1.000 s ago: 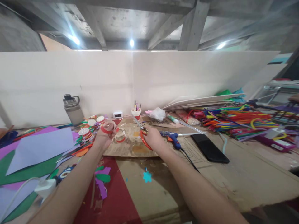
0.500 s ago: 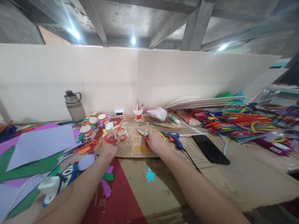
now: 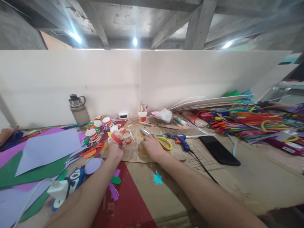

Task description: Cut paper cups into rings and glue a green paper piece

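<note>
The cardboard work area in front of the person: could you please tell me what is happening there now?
The left hand holds up a red and white ring. The right hand is over the scissors on the cardboard; whether it grips them is hidden. The blue glue gun and black phone lie to the right, and a blue star lies nearer the person.

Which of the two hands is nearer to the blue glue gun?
Right: the right hand is at the scissors, left of the glue gun; the left hand is farther left, holding a red ring.
</note>
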Tool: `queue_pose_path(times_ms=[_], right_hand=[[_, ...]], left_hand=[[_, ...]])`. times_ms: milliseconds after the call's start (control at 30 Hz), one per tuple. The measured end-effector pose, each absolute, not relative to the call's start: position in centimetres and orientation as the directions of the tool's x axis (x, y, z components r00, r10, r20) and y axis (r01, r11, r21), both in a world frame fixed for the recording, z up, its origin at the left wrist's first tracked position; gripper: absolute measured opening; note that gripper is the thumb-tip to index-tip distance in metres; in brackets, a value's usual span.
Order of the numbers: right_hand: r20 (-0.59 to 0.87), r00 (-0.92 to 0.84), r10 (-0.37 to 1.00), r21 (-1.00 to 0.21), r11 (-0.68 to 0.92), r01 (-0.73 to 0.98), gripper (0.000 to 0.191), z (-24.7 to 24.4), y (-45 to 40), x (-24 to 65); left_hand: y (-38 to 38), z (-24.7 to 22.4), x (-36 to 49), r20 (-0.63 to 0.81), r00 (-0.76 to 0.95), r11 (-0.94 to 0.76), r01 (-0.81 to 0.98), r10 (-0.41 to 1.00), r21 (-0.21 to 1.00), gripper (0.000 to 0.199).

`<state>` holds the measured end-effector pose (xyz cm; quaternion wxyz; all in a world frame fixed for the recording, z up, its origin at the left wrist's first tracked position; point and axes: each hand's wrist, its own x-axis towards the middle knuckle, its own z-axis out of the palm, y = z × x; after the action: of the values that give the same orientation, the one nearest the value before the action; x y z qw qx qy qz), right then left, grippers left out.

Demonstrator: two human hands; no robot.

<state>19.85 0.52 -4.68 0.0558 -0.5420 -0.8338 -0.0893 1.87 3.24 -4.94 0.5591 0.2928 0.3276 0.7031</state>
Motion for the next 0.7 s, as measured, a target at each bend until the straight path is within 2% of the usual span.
queue_pose_path(times_ms=[100, 300, 333, 367, 433, 467, 500, 567, 633, 700], right_hand=[[0.207, -0.420, 0.884, 0.065, 0.416, 0.907, 0.029, -5.6, 1.1, 18.9], [0.258, -0.345, 0.902, -0.151, 0.390, 0.908, 0.022, -4.0, 0.1, 18.8], [0.249, -0.364, 0.897, -0.231, 0.420, 0.877, 0.021, -3.2, -0.6, 18.9], [0.230, -0.415, 0.880, -0.375, 0.474, 0.797, 0.019, -2.3, -1.4, 19.0], [0.145, -0.650, 0.746, -0.682, 0.551, 0.480, 0.019, -0.5, -2.9, 19.1], [0.084, -0.760, 0.645, -0.778, 0.518, 0.354, 0.025, 0.1, -3.4, 19.2], [0.079, -0.794, 0.603, -0.826, 0.485, 0.286, 0.030, 0.6, -3.6, 19.1], [0.153, -0.697, 0.701, -0.804, 0.498, 0.324, 0.030, 0.6, -3.2, 19.0], [0.274, -0.504, 0.819, -0.662, 0.541, 0.519, 0.024, -0.3, -1.8, 18.8], [0.281, -0.393, 0.875, -0.554, 0.483, 0.678, 0.019, -1.4, -0.2, 18.4]], left_hand=[[3.1, -4.6, 2.1, 0.020, -0.214, -0.146, -0.587, 0.977, 0.797, 0.018], [3.3, -4.5, 2.0, -0.037, -0.218, -0.111, -0.626, 0.975, 0.772, 0.014], [3.4, -4.6, 1.9, -0.032, -0.215, -0.114, -0.633, 0.976, 0.766, 0.014], [3.5, -4.7, 1.8, -0.021, -0.209, -0.120, -0.639, 0.978, 0.760, 0.015], [3.7, -4.9, 1.6, -0.006, -0.205, -0.131, -0.650, 0.979, 0.749, 0.015], [3.8, -5.0, 1.5, -0.007, -0.205, -0.132, -0.656, 0.979, 0.743, 0.015], [3.9, -5.0, 1.4, -0.011, -0.206, -0.131, -0.661, 0.979, 0.739, 0.016], [4.0, -5.2, 1.3, -0.011, -0.209, -0.135, -0.670, 0.978, 0.730, 0.016], [4.1, -5.3, 1.3, -0.003, -0.207, -0.140, -0.676, 0.978, 0.724, 0.016], [4.1, -5.3, 1.3, -0.013, -0.211, -0.138, -0.681, 0.977, 0.719, 0.016]])
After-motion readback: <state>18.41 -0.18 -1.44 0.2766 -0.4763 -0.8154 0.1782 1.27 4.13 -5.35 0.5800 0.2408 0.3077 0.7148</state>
